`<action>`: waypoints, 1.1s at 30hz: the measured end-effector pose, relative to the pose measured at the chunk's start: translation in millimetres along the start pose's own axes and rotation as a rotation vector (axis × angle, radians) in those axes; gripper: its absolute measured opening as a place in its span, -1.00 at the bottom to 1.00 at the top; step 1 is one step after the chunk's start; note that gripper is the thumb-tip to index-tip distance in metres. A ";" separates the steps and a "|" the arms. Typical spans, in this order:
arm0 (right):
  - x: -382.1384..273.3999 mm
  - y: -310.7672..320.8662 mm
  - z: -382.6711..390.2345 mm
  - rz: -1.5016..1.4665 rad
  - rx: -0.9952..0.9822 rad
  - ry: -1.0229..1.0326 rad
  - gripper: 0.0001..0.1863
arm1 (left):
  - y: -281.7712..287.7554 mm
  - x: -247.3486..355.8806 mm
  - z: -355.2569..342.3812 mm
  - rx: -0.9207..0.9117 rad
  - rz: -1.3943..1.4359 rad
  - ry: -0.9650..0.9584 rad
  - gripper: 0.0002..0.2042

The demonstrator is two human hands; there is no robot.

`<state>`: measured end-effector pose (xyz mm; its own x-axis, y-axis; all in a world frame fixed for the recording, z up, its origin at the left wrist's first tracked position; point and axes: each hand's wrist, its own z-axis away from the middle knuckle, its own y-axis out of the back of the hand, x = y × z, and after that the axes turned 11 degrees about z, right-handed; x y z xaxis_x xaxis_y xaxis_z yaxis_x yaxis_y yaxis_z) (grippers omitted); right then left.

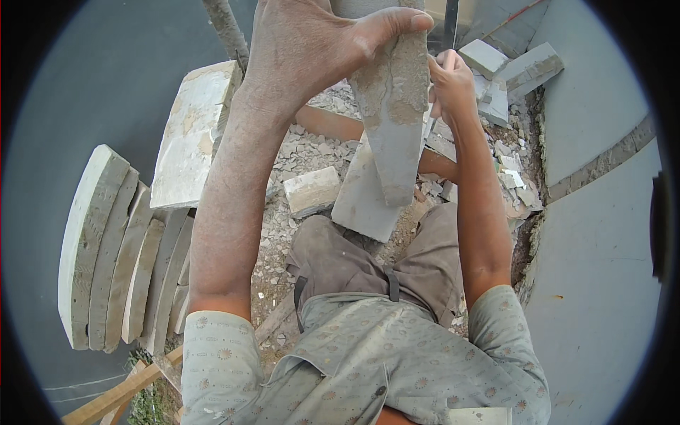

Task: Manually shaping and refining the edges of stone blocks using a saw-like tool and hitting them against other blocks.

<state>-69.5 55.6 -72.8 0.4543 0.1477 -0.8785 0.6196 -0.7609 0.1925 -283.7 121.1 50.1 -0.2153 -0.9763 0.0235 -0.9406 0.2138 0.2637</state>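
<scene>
A long, narrow grey stone slab with a crusty, tan-stained face stands on end in front of me. My left hand grips its upper part, the thumb laid across the face. Close to the slab's right edge, my right hand is closed around a tool with a narrow dark bar or blade pointing away from me. The rest of that tool is hidden by my fingers and the slab. Behind the slab's lower end, another pale grey slab leans between my knees.
Several pale slabs stand in a row at left, near a large block. A small block lies on rubble. More broken blocks are piled far right beside a grey wall. A wooden strip crosses lower left.
</scene>
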 end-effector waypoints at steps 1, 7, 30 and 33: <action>1.3 13.0 13.8 0.052 0.021 -0.053 -0.51 | -4.8 -0.3 -4.4 0.017 0.028 -0.003 -0.43; 29.7 22.4 96.7 -0.080 0.073 0.038 -0.34 | -36.3 5.8 -35.1 0.047 -0.438 0.288 -0.48; 55.3 11.5 92.2 0.318 -0.110 0.119 -0.20 | 28.8 28.5 -21.0 -0.578 -0.182 -0.036 -0.05; 67.9 1.7 73.0 0.282 -0.191 0.000 -0.16 | 17.9 19.9 -24.8 -0.585 -0.302 0.006 -0.05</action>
<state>-84.4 18.2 -164.0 0.6245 -0.0520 -0.7793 0.5784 -0.6397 0.5062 -298.3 104.6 79.2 0.0389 -0.9909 -0.1287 -0.6611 -0.1221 0.7403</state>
